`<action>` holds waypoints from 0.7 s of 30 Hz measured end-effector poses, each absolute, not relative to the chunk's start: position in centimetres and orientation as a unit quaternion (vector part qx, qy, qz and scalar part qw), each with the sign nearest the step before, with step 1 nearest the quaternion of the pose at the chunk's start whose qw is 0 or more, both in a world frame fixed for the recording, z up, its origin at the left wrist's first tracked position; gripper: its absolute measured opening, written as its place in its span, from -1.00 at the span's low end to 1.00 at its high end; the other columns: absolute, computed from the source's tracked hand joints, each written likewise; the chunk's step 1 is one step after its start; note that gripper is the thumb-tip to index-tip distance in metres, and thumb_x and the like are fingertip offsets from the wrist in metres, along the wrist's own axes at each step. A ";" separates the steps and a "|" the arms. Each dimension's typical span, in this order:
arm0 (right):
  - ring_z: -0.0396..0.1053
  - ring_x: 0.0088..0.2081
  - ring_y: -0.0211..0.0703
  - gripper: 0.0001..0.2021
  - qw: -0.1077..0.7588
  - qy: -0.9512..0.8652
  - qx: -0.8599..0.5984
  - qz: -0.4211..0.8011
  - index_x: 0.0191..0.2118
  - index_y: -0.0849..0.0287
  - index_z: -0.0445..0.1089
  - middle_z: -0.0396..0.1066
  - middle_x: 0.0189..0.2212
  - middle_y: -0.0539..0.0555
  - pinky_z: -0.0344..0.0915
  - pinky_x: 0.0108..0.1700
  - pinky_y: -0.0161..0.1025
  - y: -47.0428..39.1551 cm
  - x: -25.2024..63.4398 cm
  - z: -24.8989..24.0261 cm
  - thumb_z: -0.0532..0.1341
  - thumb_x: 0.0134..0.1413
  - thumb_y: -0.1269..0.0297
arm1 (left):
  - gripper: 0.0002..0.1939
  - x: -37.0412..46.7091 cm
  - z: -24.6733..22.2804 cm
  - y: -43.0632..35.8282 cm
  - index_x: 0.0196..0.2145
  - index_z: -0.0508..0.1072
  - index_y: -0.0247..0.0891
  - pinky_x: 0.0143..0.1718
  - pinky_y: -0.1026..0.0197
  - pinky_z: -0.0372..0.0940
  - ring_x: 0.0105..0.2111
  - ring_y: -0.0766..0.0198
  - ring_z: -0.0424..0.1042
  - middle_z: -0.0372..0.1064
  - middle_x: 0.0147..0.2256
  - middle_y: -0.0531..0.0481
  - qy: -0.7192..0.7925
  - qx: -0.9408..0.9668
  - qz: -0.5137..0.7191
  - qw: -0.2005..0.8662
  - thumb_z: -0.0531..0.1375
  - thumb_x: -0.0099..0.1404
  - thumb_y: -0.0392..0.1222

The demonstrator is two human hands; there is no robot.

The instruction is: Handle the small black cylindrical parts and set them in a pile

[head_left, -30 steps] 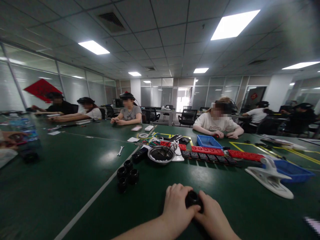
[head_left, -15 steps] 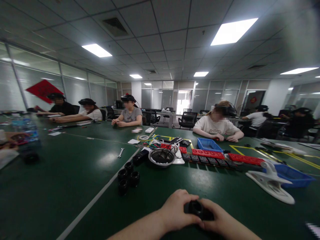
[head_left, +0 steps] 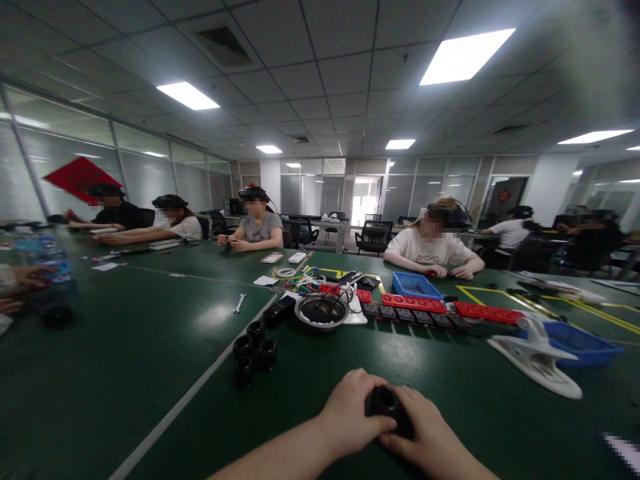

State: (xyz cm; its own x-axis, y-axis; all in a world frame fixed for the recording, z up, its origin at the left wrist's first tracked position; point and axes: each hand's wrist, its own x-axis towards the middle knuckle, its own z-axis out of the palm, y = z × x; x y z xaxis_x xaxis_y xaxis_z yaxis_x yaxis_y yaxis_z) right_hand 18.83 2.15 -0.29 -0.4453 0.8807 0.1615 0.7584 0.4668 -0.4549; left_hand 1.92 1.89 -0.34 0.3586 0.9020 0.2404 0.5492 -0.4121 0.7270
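Near the front edge of the green table point(head_left: 200, 360), my left hand point(head_left: 353, 410) is wrapped round a black cylindrical part point(head_left: 386, 398) with a round hole facing up. My right hand point(head_left: 423, 427) closes on the same dark piece from the other side, and its fingertips meet those of my left hand. The lower portion of the piece is hidden by the fingers and shadow. Further left stand several black cylindrical parts point(head_left: 267, 355) in a cluster, apart from both hands.
A metal bowl point(head_left: 321, 312) with dark cables sits ahead, beside a black device point(head_left: 280, 311). Red strips point(head_left: 414, 303), blue trays point(head_left: 416, 285) and a white clamp-like object point(head_left: 537, 360) lie to the right. A wrench point(head_left: 240, 304) is left. Several people sit around.
Both hands have turned the black part so its hole faces more upward, and my right hand's fingers now reach further over it. The view has shifted slightly.
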 end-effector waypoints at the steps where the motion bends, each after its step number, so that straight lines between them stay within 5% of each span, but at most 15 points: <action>1: 0.28 -0.18 0.01 -0.60 0.192 -0.837 -0.470 0.206 -0.15 0.15 0.32 0.37 -0.21 0.11 0.17 -0.16 -0.15 2.4 19.2 -0.2 0.25 -0.21 0.18 | -0.57 1.8 -0.3 1.9 -0.18 0.38 -0.13 -0.17 0.24 0.14 -0.19 0.20 0.24 0.27 -0.23 0.06 0.458 0.781 0.316 0.283 0.33 -0.05 -0.16; 6: 0.30 -0.26 -0.07 -0.73 0.171 -0.813 -0.437 0.344 -0.31 0.23 0.37 0.37 -0.35 0.04 0.20 -0.25 -0.25 3.2 20.2 0.1 0.26 -0.23 0.24 | -0.52 1.9 -0.4 1.8 -0.23 0.40 -0.14 -0.25 0.26 0.17 -0.25 0.21 0.26 0.26 -0.28 0.07 0.436 0.788 0.314 0.302 0.38 -0.15 -0.04; 15: 0.28 -0.29 0.01 -0.80 0.175 -0.807 -0.557 0.086 -0.30 0.20 0.32 0.38 -0.36 0.13 0.14 -0.24 -0.13 1.8 17.8 -1.1 0.15 -0.14 0.29 | -0.57 2.7 -0.6 1.5 -0.21 0.38 -0.19 -0.15 0.18 0.14 -0.21 0.16 0.25 0.29 -0.25 0.02 0.506 0.753 0.348 0.237 0.35 -0.08 -0.16; 21: 0.27 -0.22 -0.05 -0.70 0.185 -0.843 -0.427 0.269 -0.24 0.18 0.35 0.34 -0.29 0.07 0.17 -0.18 -0.19 3.0 19.9 0.0 0.24 -0.20 0.23 | -0.59 1.9 0.1 1.8 -0.17 0.38 -0.13 -0.19 0.23 0.16 -0.20 0.19 0.26 0.28 -0.25 0.05 0.443 0.795 0.312 0.273 0.32 -0.03 -0.15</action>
